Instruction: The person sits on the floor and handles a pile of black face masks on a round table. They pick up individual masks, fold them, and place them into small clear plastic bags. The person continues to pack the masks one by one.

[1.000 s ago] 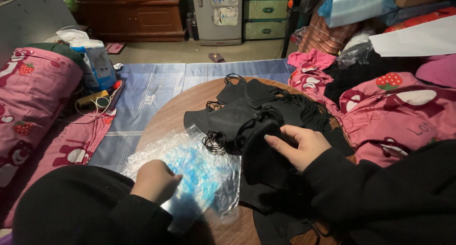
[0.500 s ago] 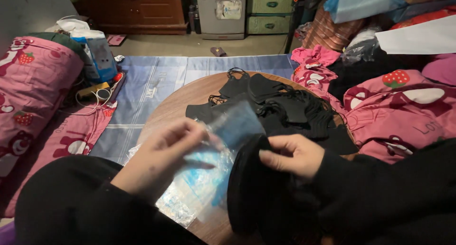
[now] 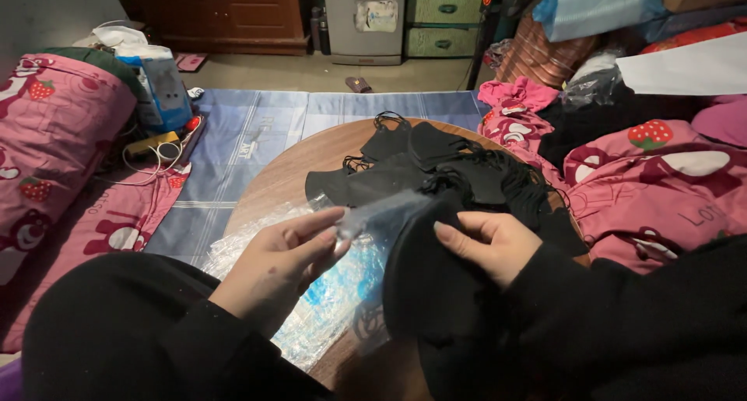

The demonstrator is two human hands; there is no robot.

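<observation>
- While the left hand [image 3: 284,265] pinches the clear plastic sleeve [image 3: 381,210] with fingers together, the sleeve's open end points right.
- The right hand [image 3: 490,245], fingers clamped, holds the folded black cloth masks [image 3: 432,292] just beside that sleeve, above the round wooden surface [image 3: 303,164].

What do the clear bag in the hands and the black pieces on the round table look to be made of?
Clear bag: thin glossy plastic film, see-through, crinkled, catching highlights. Black pieces: soft matte fabric with thin loops, probably cloth masks. Round table: wood-look top with visible grain, possibly laminate.
</observation>
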